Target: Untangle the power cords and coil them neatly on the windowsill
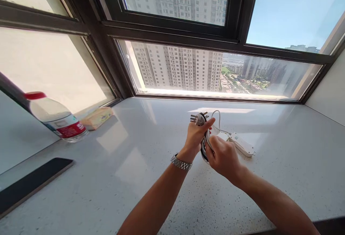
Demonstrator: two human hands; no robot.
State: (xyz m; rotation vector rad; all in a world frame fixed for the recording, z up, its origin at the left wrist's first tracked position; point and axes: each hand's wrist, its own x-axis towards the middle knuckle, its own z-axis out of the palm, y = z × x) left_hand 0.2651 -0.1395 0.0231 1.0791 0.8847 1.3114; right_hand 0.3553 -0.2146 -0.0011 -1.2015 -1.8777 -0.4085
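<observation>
My left hand (194, 134), with a metal watch (181, 162) on its wrist, is closed around a bundle of power cords (204, 148), some white or grey and some black. Plugs (199, 119) with metal prongs stick out above its fingers and thumb. Close by on the right, my right hand (223, 154) is closed with its fingers on the looped cords below the plugs. White power strips (241, 144) lie on the counter just behind my right hand, partly hidden by it. From them a thin white cord (219, 114) arches up towards the bundle.
The speckled white counter (161, 199) runs up to the dark window frame (175, 35). At the left stand a large clear bottle (58, 118) with a red cap and a yellowish soft pack (97, 118). A dark flat slab (32, 182) lies nearer on the left.
</observation>
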